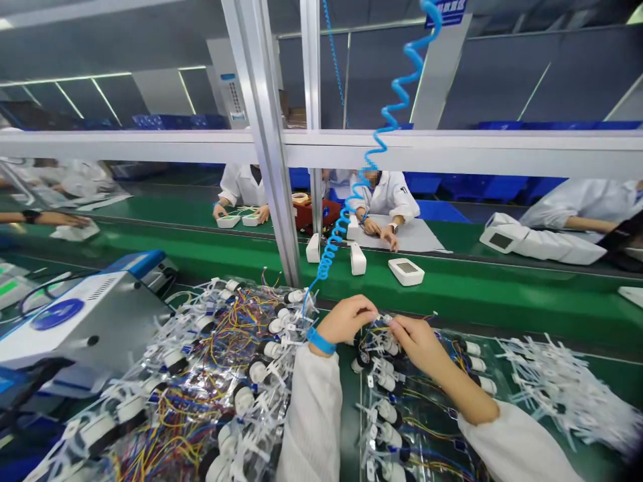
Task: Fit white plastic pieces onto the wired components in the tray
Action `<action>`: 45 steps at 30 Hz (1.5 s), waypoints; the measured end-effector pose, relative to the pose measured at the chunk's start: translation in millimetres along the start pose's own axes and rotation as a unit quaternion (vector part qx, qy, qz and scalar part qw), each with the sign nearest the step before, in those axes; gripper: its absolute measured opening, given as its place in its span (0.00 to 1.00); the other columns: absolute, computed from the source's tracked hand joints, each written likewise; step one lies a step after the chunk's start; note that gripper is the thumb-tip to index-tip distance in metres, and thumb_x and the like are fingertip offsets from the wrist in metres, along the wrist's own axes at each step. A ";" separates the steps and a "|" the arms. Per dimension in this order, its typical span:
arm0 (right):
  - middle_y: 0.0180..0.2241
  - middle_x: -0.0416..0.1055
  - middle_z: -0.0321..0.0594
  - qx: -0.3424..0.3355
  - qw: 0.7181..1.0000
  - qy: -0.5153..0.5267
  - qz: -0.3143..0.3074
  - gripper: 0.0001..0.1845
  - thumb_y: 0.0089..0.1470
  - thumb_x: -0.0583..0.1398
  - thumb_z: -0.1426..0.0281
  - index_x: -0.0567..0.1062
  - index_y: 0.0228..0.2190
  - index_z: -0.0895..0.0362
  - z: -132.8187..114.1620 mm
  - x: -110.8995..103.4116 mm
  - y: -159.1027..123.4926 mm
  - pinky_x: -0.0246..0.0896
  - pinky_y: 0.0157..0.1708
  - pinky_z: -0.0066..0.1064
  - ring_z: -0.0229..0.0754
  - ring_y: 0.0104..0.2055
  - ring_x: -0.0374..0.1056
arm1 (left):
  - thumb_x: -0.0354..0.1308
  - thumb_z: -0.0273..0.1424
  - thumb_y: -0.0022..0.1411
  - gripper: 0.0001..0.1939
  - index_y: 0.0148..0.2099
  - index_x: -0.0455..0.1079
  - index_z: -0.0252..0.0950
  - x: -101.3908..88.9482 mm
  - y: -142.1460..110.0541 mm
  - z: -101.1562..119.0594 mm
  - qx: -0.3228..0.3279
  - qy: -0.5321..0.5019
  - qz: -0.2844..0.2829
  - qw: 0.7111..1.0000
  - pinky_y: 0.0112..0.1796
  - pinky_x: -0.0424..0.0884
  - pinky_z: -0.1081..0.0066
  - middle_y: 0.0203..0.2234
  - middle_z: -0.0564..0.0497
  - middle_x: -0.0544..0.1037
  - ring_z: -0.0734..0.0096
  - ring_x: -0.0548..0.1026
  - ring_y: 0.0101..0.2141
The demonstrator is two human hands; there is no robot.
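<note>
My left hand [346,320] and my right hand [418,338] meet over the green bench, fingertips pinched together on a small white part [384,318] with thin wires. A blue wrist strap [320,341] sits on my left wrist, its blue coiled cord [382,134] rising overhead. Below the hands lies a clear bag of small white cylindrical parts with coloured wires [396,402].
A larger heap of the same wired parts [211,381] lies at left, beside a white and blue machine [75,321]. White cable ties [562,381] are piled at right. An aluminium post [266,147] stands ahead. Across the green conveyor [502,284], people in white coats handle white devices [406,271].
</note>
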State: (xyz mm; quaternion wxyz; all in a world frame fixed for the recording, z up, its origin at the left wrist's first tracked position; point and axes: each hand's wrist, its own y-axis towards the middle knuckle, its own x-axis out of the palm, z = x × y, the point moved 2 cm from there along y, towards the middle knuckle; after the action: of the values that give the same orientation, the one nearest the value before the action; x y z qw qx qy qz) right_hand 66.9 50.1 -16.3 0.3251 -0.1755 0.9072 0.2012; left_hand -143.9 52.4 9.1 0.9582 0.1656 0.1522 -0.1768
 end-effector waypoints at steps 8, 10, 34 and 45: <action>0.23 0.72 0.39 0.084 0.990 0.071 0.087 0.28 0.68 0.48 0.50 0.72 0.28 0.55 12.2 -7.4 12.2 0.62 0.25 0.32 0.43 0.23 0.68 | 0.56 0.43 0.69 0.16 0.37 0.69 0.35 -11.0 -11.1 4.7 0.016 -0.122 0.097 0.988 0.37 0.69 0.70 0.25 0.53 0.75 0.70 0.72 0.30; 0.23 0.71 0.37 0.095 0.988 0.080 0.092 0.28 0.69 0.49 0.50 0.72 0.28 0.56 15.1 -8.1 16.0 0.62 0.25 0.31 0.41 0.22 0.68 | 0.57 0.47 0.68 0.18 0.38 0.68 0.35 -10.8 -12.3 10.2 0.032 -0.171 0.148 0.974 0.33 0.68 0.71 0.23 0.55 0.71 0.72 0.70 0.27; 0.23 0.70 0.37 -0.012 0.972 0.235 -0.018 0.30 0.65 0.54 0.43 0.74 0.28 0.56 -60.7 -34.2 10.5 0.61 0.26 0.29 0.41 0.25 0.66 | 0.55 0.35 0.66 0.09 0.37 0.71 0.35 -8.8 -9.3 -3.9 -0.099 -0.012 0.161 0.982 0.23 0.62 0.75 0.22 0.56 0.73 0.76 0.67 0.19; 0.21 0.71 0.36 0.000 0.936 0.345 0.071 0.25 0.64 0.61 0.48 0.76 0.28 0.56 -86.5 -82.0 -13.2 0.59 0.22 0.26 0.38 0.21 0.66 | 0.54 0.62 0.62 0.41 0.62 0.66 0.35 38.6 -4.5 43.5 0.036 -0.283 -0.044 0.957 0.54 0.70 0.54 0.59 0.33 0.71 0.48 0.75 0.55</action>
State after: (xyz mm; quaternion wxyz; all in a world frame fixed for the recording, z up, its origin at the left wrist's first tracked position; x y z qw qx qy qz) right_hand 87.5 12.7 95.8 -0.0227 -0.1696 0.9736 0.1511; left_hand -101.1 21.1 33.5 0.9468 0.1360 -0.1246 -0.2638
